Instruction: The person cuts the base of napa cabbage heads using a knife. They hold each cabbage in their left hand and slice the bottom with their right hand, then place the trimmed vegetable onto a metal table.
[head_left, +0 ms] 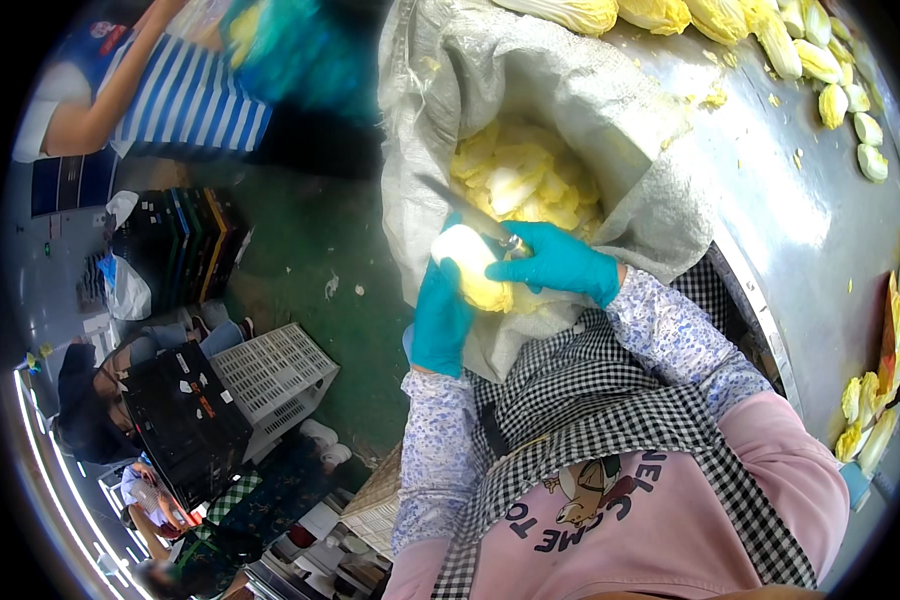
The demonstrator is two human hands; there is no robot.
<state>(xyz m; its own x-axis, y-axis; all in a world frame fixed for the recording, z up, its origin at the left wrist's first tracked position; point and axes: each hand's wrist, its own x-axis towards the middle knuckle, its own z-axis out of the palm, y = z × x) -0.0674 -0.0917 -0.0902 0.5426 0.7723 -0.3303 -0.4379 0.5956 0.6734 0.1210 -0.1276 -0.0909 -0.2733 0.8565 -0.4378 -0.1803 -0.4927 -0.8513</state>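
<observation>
In a teal glove, my left hand [444,315] is wrapped round a small napa cabbage [472,266]; its pale end points up and its yellow leaves point down. My right hand [558,262], gloved the same way, grips a knife [470,208] by its handle. The blade slants up to the left, just above the cabbage's pale end. Beyond both hands gapes a white woven sack [417,190], and loose yellow-white cabbage leaves [530,175] lie inside it. The sack's near edge hangs below my hands.
A metal table [760,190] runs along the right, with napa cabbages [720,18] lined up at its far edge and leaf scraps scattered over it. To the left, a white plastic crate [275,380] and black crates [185,420] stand on the green floor [340,240]. Other people work on that side.
</observation>
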